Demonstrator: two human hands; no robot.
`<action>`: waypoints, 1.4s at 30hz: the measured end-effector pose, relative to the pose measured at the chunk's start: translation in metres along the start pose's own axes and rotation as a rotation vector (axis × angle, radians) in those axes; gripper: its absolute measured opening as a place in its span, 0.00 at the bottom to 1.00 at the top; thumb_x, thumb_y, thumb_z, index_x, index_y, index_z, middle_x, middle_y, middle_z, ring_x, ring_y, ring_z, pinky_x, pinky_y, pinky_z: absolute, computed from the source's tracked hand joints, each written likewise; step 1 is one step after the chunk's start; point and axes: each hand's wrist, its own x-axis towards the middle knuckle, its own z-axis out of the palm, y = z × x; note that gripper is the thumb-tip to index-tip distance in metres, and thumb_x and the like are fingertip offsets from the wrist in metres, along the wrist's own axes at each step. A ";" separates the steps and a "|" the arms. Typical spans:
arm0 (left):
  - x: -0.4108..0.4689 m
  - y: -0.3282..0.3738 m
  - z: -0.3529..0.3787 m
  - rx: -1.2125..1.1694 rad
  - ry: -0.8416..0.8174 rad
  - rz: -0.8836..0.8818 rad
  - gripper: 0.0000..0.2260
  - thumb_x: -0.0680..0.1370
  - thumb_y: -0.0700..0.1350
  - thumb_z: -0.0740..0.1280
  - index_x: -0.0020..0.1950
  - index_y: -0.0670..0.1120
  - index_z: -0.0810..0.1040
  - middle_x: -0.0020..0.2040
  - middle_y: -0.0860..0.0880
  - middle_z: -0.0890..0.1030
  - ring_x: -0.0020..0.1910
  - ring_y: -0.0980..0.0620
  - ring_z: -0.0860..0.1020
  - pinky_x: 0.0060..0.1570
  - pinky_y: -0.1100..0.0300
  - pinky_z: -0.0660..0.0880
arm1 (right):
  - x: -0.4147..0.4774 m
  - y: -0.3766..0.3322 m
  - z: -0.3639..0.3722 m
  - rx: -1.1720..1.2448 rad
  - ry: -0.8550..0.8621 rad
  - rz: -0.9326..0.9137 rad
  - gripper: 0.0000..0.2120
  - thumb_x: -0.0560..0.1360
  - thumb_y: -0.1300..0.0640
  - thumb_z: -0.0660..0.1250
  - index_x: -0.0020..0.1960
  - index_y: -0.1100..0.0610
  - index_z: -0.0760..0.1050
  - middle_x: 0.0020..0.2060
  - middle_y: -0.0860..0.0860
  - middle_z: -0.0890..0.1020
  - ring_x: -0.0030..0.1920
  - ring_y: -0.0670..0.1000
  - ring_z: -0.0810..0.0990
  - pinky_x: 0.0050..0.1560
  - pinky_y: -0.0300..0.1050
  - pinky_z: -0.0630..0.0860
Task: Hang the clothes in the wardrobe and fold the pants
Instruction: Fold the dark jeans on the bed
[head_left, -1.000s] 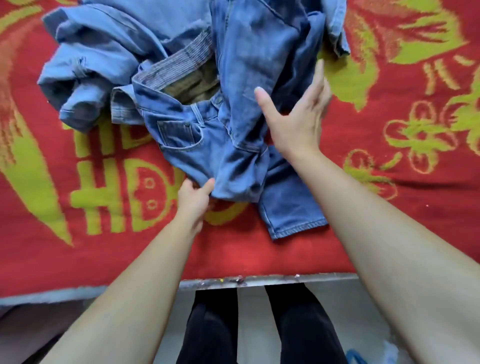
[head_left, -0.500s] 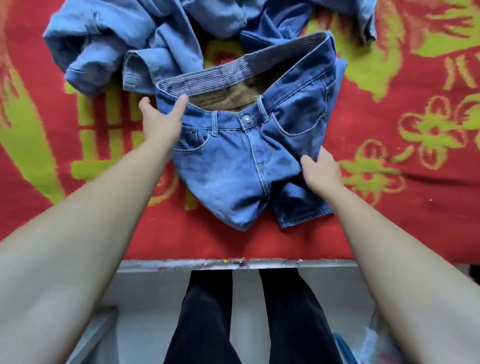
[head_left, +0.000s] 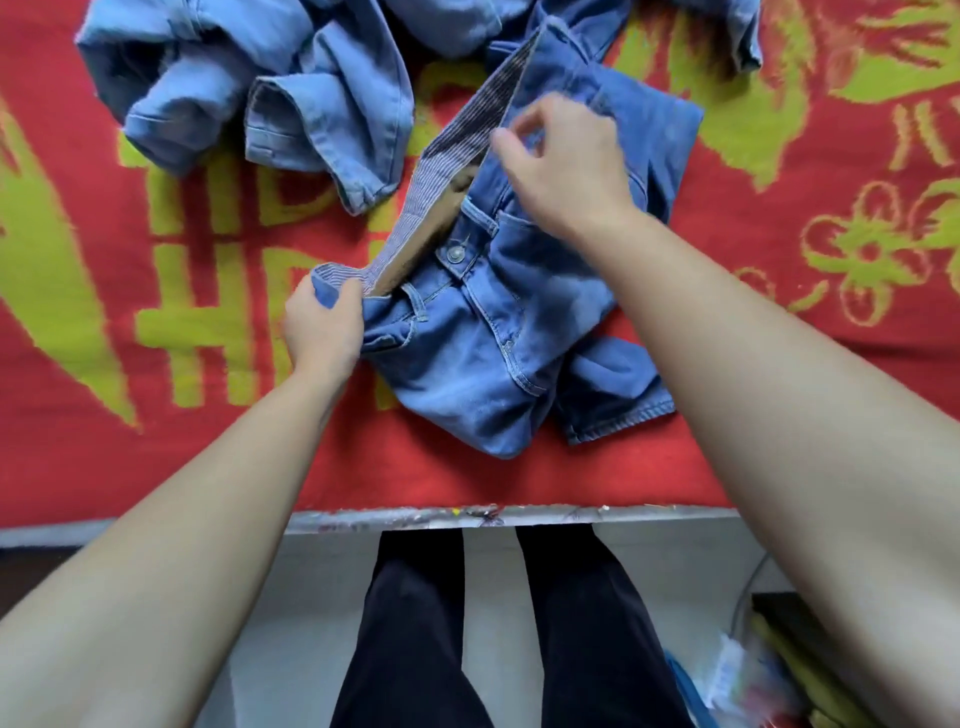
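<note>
- Jeans (head_left: 483, 338), one pair, lie crumpled on the red blanket (head_left: 156, 457) near its front edge, legs bunched under and partly hidden.
- Left hand (head_left: 322, 327) grips the waistband's near end, fingers curled round it.
- Right hand (head_left: 566, 166) pinches the far waistband; fingertips blurred.
- One paler denim garment (head_left: 260, 93) lies beyond, cut off by the top edge.

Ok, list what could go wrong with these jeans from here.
1. Both the left hand and right hand hold only the waistband of the jeans; the legs lie bunched beneath, so a fold now may trap creases.
2. The pale denim heap lies against the jeans' far end and could be dragged along.
</note>
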 end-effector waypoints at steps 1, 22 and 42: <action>-0.002 -0.003 -0.002 -0.052 0.002 -0.023 0.12 0.73 0.53 0.65 0.47 0.46 0.82 0.45 0.50 0.83 0.43 0.53 0.77 0.51 0.54 0.75 | 0.002 -0.005 0.006 0.067 -0.224 0.152 0.26 0.77 0.37 0.60 0.52 0.60 0.79 0.43 0.57 0.85 0.44 0.55 0.85 0.48 0.46 0.80; 0.070 0.155 0.009 0.699 -0.122 0.955 0.28 0.75 0.46 0.58 0.75 0.43 0.64 0.73 0.40 0.66 0.70 0.41 0.66 0.68 0.48 0.66 | -0.112 -0.003 0.107 -0.518 -0.441 -0.470 0.21 0.76 0.56 0.64 0.68 0.51 0.68 0.64 0.58 0.68 0.62 0.61 0.68 0.62 0.54 0.63; 0.008 0.239 -0.048 0.271 -0.430 0.134 0.05 0.76 0.41 0.68 0.40 0.45 0.75 0.32 0.45 0.70 0.29 0.48 0.69 0.31 0.61 0.69 | -0.113 0.029 -0.085 -0.205 -0.367 0.080 0.08 0.70 0.58 0.66 0.49 0.56 0.76 0.50 0.59 0.83 0.55 0.61 0.80 0.49 0.48 0.74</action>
